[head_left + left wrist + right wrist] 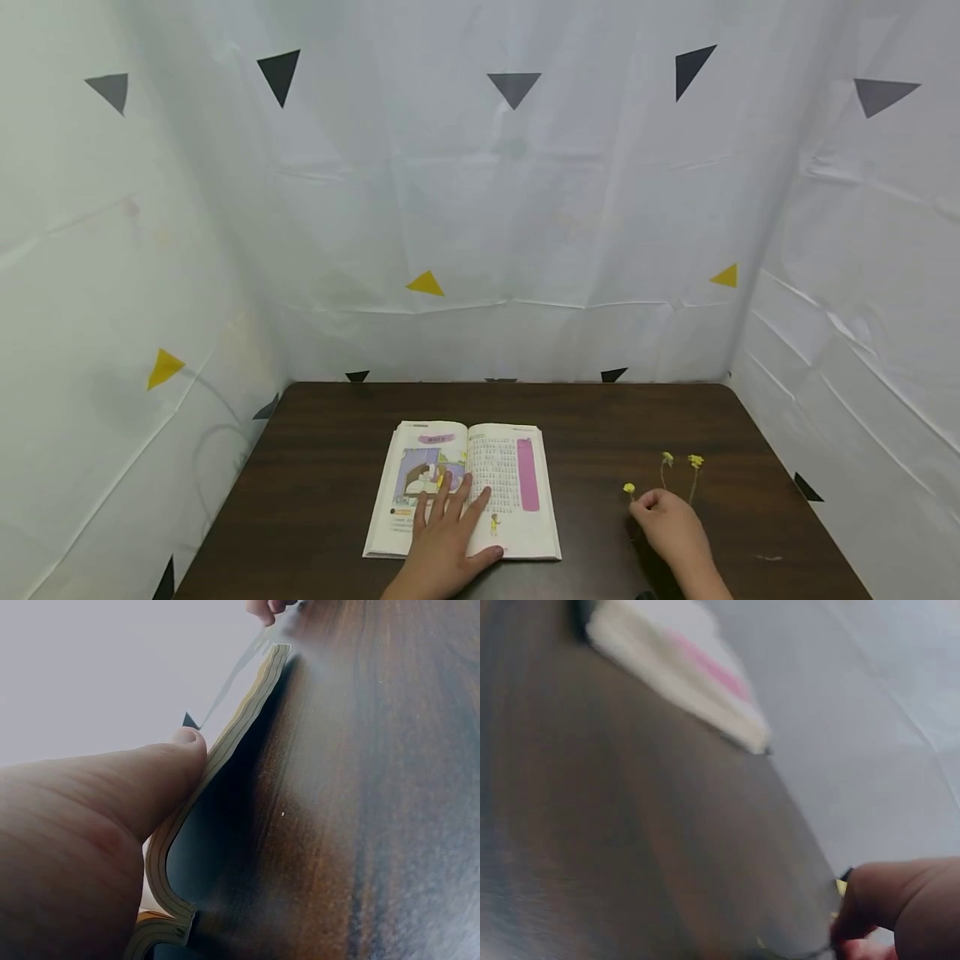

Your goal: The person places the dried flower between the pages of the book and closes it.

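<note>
An open book with printed text and a coloured picture lies on the dark table. My left hand rests on its lower middle, fingers spread across both pages. In the left wrist view, the thumb lies along the book's page edges. To the right of the book, my right hand pinches the thin stem of a small yellow flower between thumb and fingers. Just beyond that hand are two more yellow flowers on thin stems. The right wrist view is blurred, and the fingers hide most of the stem.
The dark wooden table is enclosed by white sheets printed with black, grey and yellow triangles. A small dark object shows at the bottom edge, near the right wrist; its kind is unclear.
</note>
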A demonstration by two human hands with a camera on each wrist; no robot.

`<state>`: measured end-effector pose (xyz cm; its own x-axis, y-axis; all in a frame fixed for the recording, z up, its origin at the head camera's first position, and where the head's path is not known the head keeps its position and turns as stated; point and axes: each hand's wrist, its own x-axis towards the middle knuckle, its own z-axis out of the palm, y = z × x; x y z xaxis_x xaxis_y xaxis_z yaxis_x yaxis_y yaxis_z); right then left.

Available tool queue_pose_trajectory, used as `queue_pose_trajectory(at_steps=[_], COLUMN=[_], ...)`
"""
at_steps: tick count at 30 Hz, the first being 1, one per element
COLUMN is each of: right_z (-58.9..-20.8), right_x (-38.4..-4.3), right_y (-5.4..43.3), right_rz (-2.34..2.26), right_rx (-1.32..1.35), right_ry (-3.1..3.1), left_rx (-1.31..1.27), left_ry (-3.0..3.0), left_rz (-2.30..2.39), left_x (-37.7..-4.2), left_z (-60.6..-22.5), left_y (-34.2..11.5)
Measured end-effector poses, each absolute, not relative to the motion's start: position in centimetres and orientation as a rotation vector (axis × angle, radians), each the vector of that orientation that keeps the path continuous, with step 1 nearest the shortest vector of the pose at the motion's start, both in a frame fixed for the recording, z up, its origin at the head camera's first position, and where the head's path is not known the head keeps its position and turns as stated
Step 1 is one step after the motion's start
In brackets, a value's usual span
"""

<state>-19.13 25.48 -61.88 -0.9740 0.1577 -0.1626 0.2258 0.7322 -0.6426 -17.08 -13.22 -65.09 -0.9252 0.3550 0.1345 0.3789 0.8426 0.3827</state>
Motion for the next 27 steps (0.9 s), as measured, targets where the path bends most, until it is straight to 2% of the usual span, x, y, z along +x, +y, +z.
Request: queue_pose_trajectory(at_steps=[6,15,23,27], right_z=[-61.5,-61.5,-61.4,-61.9], right_x=[-19.1,-19.0,-18.5,-18.1], right_y=[26.3,27.0,26.5,25.4], right_rz=[-1.333,-1.464,-1.422,-1.445], right_rx=[0.390,0.439,0.543,0.432], right_ry=[2.616,2.585,3.084,3.357], left_rx=[-0.591,-0.615,-0.586,-0.589], left_ry=[-2.925,-2.873,-2.926,-2.952], left_rz=[-0.643,-0.611,-0.649,-0.651], left_x=[-16.8,-17.0,-17.1,-16.9], left_z=[-64.9,-65.0,-65.1,-65.2], left_y=[-13.2,-13.0,-13.1,-13.2])
